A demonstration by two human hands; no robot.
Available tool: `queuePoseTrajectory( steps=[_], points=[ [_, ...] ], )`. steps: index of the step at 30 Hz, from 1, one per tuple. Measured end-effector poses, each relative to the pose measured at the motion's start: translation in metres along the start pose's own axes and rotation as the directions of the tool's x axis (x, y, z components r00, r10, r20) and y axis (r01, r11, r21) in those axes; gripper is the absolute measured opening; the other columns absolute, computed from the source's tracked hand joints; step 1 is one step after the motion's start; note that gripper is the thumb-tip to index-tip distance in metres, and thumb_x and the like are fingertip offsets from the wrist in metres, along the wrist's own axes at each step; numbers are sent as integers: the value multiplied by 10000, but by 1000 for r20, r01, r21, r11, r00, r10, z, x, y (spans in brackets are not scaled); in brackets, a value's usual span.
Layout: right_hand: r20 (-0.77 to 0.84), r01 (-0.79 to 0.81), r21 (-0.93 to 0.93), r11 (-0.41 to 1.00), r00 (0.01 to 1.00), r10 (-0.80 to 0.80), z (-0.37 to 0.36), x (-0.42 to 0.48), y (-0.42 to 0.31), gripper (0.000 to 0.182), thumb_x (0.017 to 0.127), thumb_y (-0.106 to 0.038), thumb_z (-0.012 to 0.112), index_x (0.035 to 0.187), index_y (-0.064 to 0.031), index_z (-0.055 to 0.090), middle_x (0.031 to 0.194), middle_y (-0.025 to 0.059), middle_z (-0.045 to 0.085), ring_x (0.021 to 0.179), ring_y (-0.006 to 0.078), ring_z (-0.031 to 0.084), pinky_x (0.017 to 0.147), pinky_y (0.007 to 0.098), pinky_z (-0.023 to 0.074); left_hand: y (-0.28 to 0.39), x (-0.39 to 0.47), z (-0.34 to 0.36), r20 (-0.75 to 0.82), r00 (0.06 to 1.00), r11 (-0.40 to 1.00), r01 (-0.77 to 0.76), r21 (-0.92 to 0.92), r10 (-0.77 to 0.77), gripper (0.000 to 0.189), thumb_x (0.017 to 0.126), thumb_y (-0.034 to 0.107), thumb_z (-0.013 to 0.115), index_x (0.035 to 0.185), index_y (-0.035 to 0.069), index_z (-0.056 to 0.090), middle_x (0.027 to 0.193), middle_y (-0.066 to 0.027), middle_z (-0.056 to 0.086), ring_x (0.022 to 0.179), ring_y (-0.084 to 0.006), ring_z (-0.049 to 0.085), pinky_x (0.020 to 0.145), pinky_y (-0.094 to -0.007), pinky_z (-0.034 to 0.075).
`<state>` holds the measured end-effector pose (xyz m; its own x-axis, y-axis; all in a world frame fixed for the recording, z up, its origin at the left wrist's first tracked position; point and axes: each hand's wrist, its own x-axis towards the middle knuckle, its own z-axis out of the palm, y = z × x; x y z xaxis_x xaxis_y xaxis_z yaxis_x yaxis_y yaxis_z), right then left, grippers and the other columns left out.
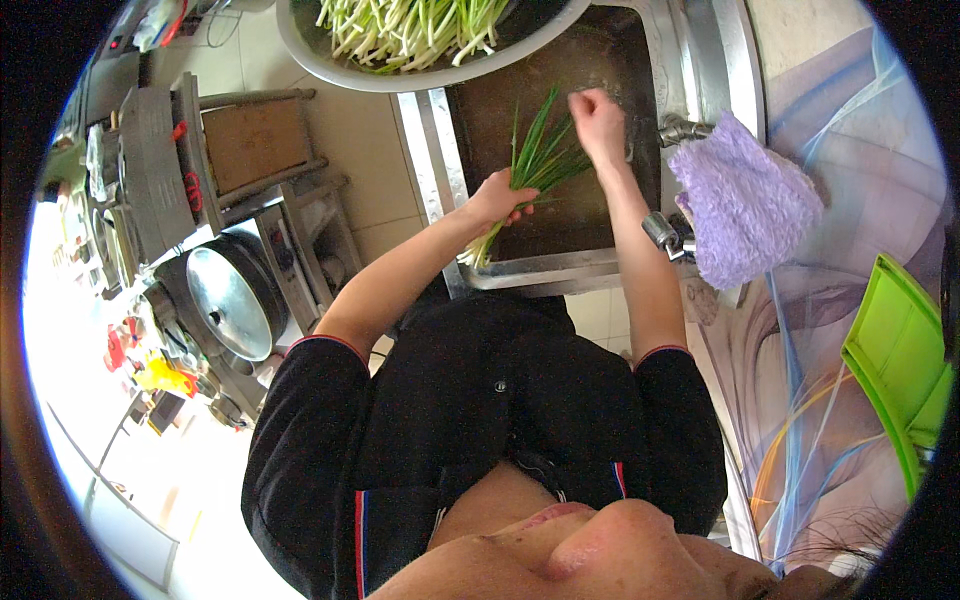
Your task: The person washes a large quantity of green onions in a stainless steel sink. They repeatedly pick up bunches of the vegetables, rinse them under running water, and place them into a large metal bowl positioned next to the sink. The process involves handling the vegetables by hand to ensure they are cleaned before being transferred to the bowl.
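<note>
My left hand (504, 201) is closed around a bunch of scallions (541, 161) over the near left part of the sink. Their green leaves fan out toward the far right, and the pale root ends hang below my fist by the sink's near rim. Beyond the leaves, my right hand (598, 124) is raised with its fingers curled in; I see nothing held in it. Below both hands is the dark floor of a stainless steel sink (555, 271). A large metal basin (435, 81) at the far side holds many scallions (416, 34).
A purple cloth (746, 202) drapes over the faucet (664, 234) at the right. Farther right stands a green plastic panel (900, 360). To the left are a lidded pan (232, 304), a metal rack (214, 202) and a brown board (256, 144).
</note>
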<state>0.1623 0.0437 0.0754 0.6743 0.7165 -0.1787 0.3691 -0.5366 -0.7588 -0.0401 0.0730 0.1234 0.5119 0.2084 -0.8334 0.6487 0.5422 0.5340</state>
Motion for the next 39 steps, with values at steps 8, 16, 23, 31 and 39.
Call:
queuePoseTrajectory(
  steps=[8, 16, 23, 31, 39],
  points=[
    [414, -308, 263, 914, 892, 182, 36, -10, -2, 204, 712, -239, 692, 720, -44, 631, 623, 22, 573, 527, 122, 504, 487, 273, 399, -4, 5, 5, -59, 992, 970, -97, 225, 113, 219, 802, 135, 594, 938, 16, 470, 606, -60, 553, 435, -108, 464, 377, -267, 364],
    [29, -215, -278, 936, 972, 232, 36, 60, 93, 227, 793, -216, 610, 816, 7, 575, 680, 81, 584, 603, 185, 553, 507, 308, 409, 19, -56, -31, 172, 983, 996, 49, 72, -61, 258, 857, 182, 568, 1038, 48, 440, 682, -38, 544, 427, -48, 404, 375, -200, 339],
    [277, -285, 476, 832, 947, 166, 25, 44, 162, 341, 935, -216, 345, 1188, -28, 475, 929, 94, 589, 973, 192, 533, 758, 291, 402, 44, -53, -43, 334, 941, 971, 120, -209, -44, 263, 858, 188, 581, 1019, 42, 432, 760, -70, 569, 468, -61, 471, 396, -190, 422],
    [288, -334, 918, 213, 932, 219, -55, -61, 56, 528, 930, -375, 381, 1302, -5, 319, 1328, 168, 374, 1180, 256, 407, 1007, 362, 293, 72, 0, -26, 445, 883, 869, 99, -485, 148, 226, 866, 177, 564, 1019, 28, 493, 843, -76, 588, 654, -124, 577, 553, -231, 531],
    [431, -134, 830, -541, 769, 472, -22, -132, 79, 181, 878, -190, 469, 939, -34, 536, 915, 142, 604, 810, 275, 595, 735, 389, 502, 91, 33, -10, 459, 832, 662, 157, -733, 312, 176, 883, 131, 521, 943, -33, 499, 861, -109, 573, 750, -191, 590, 788, -383, 536]
  ],
)
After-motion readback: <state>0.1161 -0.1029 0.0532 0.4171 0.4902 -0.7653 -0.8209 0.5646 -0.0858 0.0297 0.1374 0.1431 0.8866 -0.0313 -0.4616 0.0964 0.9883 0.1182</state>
